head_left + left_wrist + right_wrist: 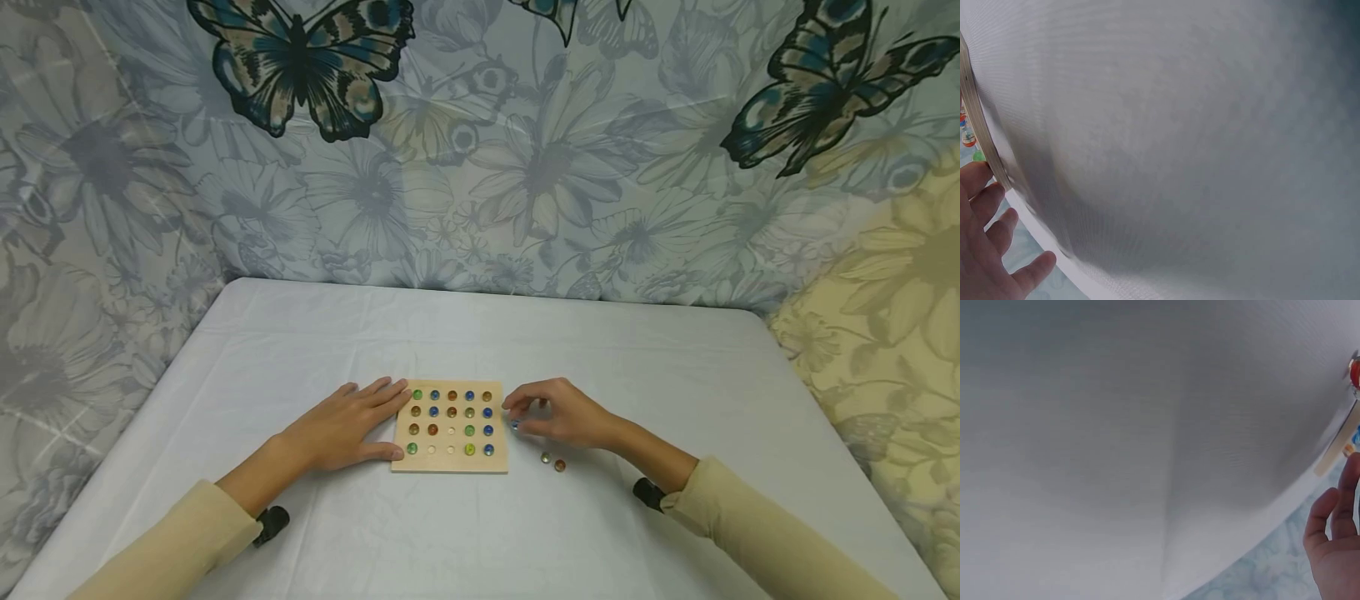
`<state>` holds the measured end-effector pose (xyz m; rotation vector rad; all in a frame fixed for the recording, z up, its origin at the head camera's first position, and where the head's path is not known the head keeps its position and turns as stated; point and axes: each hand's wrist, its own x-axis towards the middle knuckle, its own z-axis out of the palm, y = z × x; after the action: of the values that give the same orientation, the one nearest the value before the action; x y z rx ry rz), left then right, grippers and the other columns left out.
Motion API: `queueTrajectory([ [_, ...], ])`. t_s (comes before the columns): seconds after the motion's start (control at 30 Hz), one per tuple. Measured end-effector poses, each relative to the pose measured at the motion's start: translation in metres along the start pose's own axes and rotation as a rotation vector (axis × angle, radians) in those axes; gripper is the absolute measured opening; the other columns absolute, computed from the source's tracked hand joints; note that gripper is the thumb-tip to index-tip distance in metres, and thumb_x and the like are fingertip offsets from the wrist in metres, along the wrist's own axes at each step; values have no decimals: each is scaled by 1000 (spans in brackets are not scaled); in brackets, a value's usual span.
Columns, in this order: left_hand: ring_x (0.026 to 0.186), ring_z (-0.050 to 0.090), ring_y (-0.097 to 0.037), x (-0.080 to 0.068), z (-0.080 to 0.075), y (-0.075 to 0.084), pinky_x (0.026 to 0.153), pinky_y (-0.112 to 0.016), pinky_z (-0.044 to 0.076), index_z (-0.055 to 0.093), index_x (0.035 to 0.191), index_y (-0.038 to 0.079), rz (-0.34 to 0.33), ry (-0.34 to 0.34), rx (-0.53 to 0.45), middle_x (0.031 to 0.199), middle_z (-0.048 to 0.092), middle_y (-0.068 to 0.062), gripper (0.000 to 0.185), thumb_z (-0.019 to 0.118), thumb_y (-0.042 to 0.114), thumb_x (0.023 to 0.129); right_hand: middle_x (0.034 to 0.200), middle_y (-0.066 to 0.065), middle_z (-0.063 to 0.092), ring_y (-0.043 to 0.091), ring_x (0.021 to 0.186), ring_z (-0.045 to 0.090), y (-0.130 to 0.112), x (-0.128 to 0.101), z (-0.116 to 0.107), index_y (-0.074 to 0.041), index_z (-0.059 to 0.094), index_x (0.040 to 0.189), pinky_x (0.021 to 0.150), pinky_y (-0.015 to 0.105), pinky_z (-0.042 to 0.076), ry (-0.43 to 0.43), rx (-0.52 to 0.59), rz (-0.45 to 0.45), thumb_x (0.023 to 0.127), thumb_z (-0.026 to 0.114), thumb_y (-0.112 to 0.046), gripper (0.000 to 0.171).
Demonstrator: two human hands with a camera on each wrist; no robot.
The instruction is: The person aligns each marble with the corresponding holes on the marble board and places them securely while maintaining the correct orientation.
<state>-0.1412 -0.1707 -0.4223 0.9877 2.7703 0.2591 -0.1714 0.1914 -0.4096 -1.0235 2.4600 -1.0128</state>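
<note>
A square wooden board lies on the white table, its grid of holes mostly filled with coloured marbles; three holes near its front look empty. My left hand lies flat with straight fingers against the board's left edge, thumb at the front left corner. The same hand shows low in the left wrist view. My right hand hovers just right of the board, fingers curled, pinching a small blue marble. In the right wrist view only the fingers and the board's edge show.
Two loose marbles lie on the table under my right wrist, a pale one and a reddish one. Flowered and butterfly-printed cloth hangs behind the table and at both sides.
</note>
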Motion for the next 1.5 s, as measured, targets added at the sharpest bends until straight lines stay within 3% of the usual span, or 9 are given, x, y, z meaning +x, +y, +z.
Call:
queueTrajectory([
  [0.67, 148, 26, -31, -1, 2, -1, 110, -62, 29, 34, 157, 15, -4, -1, -2, 163, 27, -4, 86, 49, 70, 92, 101, -3, 74, 7, 93, 66, -23, 28, 19, -7, 72, 113, 82, 42, 51, -41, 74, -65, 87, 74, 0, 27],
  [1.1, 148, 27, -32, -1, 0, 0, 110, -62, 30, 34, 157, 14, -1, 2, -7, 163, 27, -5, 85, 50, 68, 93, 108, 0, 73, 6, 98, 65, -32, 51, 33, -6, 71, 114, 87, 28, 52, -55, 26, -136, 89, 74, -3, 26],
  [1.5, 148, 27, -32, -1, 0, -2, 109, -62, 31, 33, 157, 13, 15, 1, -11, 163, 27, -6, 85, 49, 68, 94, 104, -2, 74, 7, 101, 64, -39, 62, 40, -7, 71, 113, 91, 29, 50, -78, -8, -126, 89, 73, -1, 25],
])
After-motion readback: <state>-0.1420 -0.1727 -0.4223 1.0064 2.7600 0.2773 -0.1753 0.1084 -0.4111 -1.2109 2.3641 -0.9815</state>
